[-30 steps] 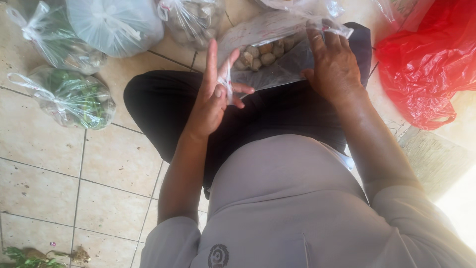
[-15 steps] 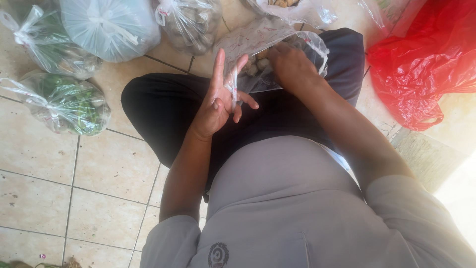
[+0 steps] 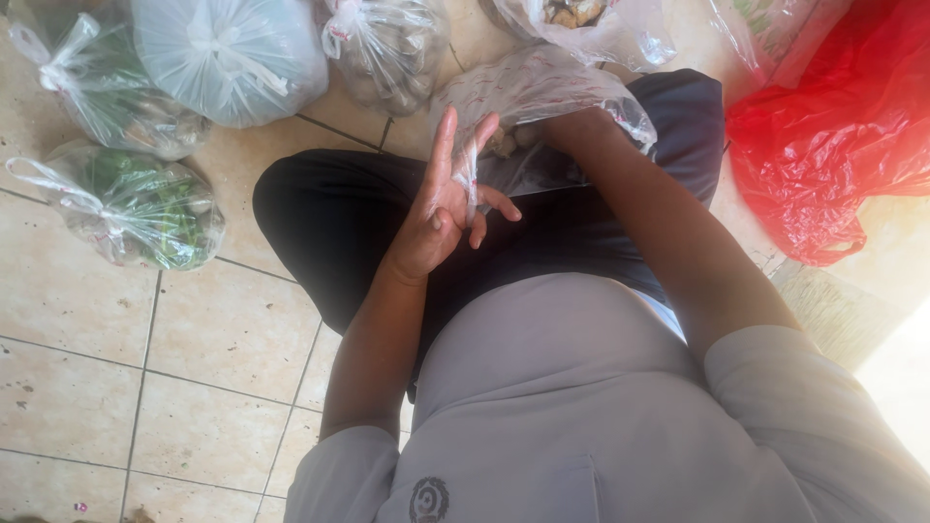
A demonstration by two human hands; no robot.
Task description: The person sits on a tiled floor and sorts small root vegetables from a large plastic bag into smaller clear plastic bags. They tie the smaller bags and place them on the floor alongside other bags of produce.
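A clear bag (image 3: 542, 97) lies on the lap, tied bags (image 3: 232, 58) ahead-left, another bag (image 3: 833, 145) right.

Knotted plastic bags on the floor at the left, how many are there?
3. One with greens at top left, a pale one beside it, another with greens lower left. Other bags lie farther right; some may be out of view.

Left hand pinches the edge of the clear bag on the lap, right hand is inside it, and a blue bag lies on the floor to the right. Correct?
Not quite: the head view shows the bag on the floor to the right is red, not blue. The rest holds: the left hand pinches the clear bag's edge, and the right hand is inside it.
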